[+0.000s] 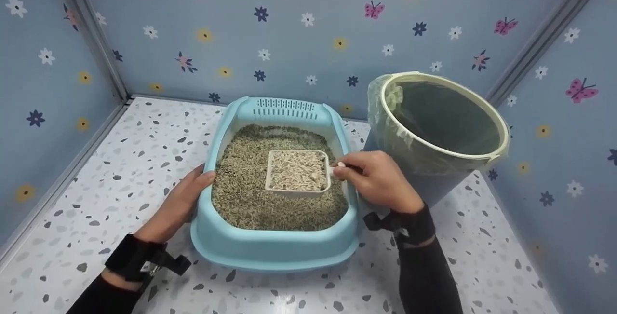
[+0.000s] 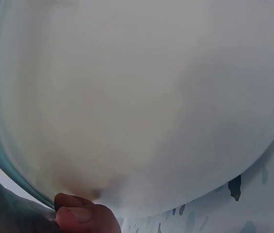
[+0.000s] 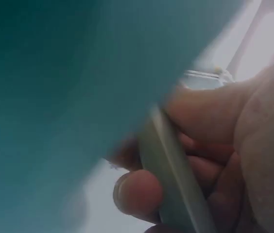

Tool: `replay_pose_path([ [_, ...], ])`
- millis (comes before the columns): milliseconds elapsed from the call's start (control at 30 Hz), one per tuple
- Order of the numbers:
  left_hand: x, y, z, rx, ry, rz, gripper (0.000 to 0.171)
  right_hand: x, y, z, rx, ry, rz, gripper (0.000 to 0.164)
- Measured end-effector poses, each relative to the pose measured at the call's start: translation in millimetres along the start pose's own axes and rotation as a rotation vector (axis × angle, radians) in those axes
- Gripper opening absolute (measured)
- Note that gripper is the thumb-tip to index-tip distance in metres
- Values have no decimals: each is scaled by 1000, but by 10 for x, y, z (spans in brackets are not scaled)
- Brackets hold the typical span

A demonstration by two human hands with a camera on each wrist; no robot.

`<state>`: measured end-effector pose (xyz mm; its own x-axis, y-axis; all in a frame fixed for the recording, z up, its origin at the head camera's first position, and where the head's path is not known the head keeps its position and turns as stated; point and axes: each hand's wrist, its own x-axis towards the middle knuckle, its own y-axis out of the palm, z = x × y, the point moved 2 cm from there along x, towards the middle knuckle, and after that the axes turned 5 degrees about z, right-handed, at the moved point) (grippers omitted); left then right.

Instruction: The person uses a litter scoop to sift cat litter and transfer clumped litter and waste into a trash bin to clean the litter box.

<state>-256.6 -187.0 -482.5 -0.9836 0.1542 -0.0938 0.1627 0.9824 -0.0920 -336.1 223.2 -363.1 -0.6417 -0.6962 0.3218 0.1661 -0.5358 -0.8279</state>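
Observation:
A light-blue litter box (image 1: pixel 272 249) full of grey-brown pellet litter (image 1: pixel 241 203) stands on the floor. My left hand (image 1: pixel 181 203) grips its left side, thumb over the rim; in the left wrist view, fingertips (image 2: pixel 86 216) show at the edge of a pale, blurred surface. With my right hand (image 1: pixel 378 179) I hold a white litter scoop (image 1: pixel 299 190) by its handle (image 3: pixel 171 170), fingers curled round it. The scoop sits level over the middle of the box, heaped with paler pellets (image 1: pixel 298 169). Blurred blue-green plastic covers much of the right wrist view.
Right of the box stands a grey trash bin (image 1: pixel 434 186) with a cream ring (image 1: pixel 503 133) and a translucent liner bag (image 1: pixel 414 152) folded over its rim. Blue flowered panels (image 1: pixel 308 39) enclose the speckled white floor (image 1: pixel 140 159) at the back and both sides.

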Motion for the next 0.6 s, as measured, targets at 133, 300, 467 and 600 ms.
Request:
replay_pose_path([
  [133, 14, -3, -5, 2, 8, 9, 80, -94, -105, -28, 67, 14, -21, 5],
  [300, -2, -23, 3, 6, 1, -8, 81, 1, -15, 31, 56, -18, 31, 14],
  [467, -1, -13, 8, -5, 9, 3, 80, -81, -104, 17, 63, 2, -10, 8],
  [600, -36, -17, 19, -4, -10, -6, 81, -43, -60, 24, 55, 5, 45, 15],
])
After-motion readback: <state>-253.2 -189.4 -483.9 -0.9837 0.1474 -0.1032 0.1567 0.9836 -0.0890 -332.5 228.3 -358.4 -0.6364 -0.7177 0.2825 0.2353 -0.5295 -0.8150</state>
